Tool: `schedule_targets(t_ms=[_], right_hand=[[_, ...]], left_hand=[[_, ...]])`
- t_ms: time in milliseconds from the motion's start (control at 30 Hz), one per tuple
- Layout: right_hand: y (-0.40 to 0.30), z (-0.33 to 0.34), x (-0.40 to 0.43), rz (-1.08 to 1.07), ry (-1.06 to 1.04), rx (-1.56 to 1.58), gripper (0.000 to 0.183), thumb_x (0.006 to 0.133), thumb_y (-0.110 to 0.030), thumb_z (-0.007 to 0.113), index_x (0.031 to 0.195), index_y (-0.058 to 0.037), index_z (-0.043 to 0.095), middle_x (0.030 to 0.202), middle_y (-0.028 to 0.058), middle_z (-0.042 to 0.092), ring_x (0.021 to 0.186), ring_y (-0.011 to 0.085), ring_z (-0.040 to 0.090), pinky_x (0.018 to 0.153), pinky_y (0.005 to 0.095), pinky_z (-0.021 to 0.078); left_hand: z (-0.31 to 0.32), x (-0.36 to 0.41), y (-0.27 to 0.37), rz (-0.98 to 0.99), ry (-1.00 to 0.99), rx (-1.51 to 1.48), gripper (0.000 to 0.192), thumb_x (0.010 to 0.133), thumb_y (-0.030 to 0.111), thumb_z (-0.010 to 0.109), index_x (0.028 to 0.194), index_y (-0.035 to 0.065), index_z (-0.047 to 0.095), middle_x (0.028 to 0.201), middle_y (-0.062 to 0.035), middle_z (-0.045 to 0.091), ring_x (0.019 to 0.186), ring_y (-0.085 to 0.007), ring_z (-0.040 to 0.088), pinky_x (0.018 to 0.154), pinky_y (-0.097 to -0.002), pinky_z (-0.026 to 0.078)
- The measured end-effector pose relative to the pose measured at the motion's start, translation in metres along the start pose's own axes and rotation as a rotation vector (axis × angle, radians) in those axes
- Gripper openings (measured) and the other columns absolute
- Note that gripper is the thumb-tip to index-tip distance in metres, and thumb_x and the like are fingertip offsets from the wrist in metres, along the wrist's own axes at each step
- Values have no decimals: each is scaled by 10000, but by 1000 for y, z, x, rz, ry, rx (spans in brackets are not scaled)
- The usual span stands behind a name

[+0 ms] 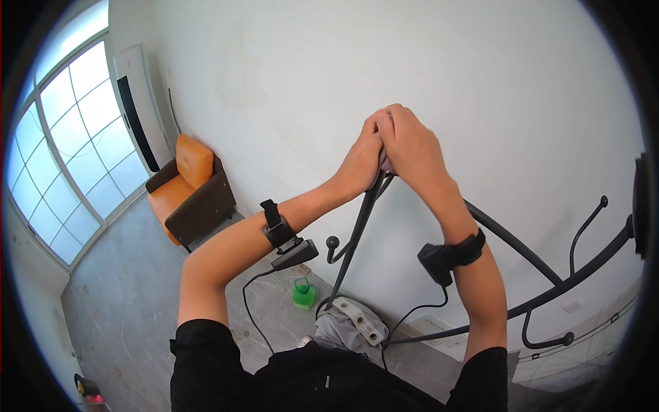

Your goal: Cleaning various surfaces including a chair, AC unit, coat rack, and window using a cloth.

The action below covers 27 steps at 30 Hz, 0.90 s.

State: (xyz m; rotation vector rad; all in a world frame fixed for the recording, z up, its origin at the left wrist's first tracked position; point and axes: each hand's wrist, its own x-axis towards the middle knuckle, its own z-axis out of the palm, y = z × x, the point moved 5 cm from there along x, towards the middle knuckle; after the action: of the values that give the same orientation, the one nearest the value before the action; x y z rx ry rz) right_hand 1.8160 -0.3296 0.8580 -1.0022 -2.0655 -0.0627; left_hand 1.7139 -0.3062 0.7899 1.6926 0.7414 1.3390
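Both arms are raised before a white wall. My left hand point(361, 157) and my right hand point(411, 143) meet around the upper end of a dark metal rack point(362, 219) with curved hooks. Between the hands shows a pinkish-grey cloth point(385, 160), mostly hidden by the fingers and pressed against the metal. Each forearm wears a black strap with a small cabled device. Low at the rack's foot lies grey fabric point(337, 329), with a pale bar with round holes point(359, 320) on it.
A hooked curved rack bar point(545, 293) reaches to the right beside my right arm. On the grey tiled floor stands a green plastic bottle point(304, 295). An orange and brown armchair point(198, 211) is by the wall at left, near a paned glass door point(85, 149).
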Motion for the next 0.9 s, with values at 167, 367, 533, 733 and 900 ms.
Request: schedule_targets(t_ms=[167,367,533,733,900], right_hand=[[7,-11,41,192,-327,-303,281,1002,-229,486,993,1,647,944,167,710,794,404,694,722,456,573],[-11,9,27,52,-280,-413,244,970,-214,546,990,11,636,943,195,686,795,338,710,664,445,574],[-16,22,-6,-357,415,-491,243,899,-195,650,1058,-26,578,868,89,595,714,273,659,571,365,543],[-20,23,15,-221,-9,-677,177,842,-146,688,948,-18,626,853,122,614,754,280,670,597,373,550],[-12,7,42,-31,-362,-512,116,841,-97,623,905,-2,635,979,220,676,906,347,702,679,415,573]], left_hand=[[1,15,19,156,215,-320,453,1085,333,281,1333,43,525,1116,-47,595,1036,-128,539,961,-292,419],[-7,7,25,-41,267,-255,514,1081,399,262,1406,86,509,1116,-44,609,1060,-132,554,953,-302,437],[4,4,16,-48,298,-383,553,1079,469,235,1392,114,520,1086,-44,617,1027,-125,570,908,-289,469],[2,4,-8,-99,341,-543,596,1072,552,186,1261,118,548,702,26,539,549,-62,464,464,-219,374],[-6,7,-9,-144,101,-276,575,1079,543,200,1019,115,579,881,0,581,778,-78,530,721,-262,457]])
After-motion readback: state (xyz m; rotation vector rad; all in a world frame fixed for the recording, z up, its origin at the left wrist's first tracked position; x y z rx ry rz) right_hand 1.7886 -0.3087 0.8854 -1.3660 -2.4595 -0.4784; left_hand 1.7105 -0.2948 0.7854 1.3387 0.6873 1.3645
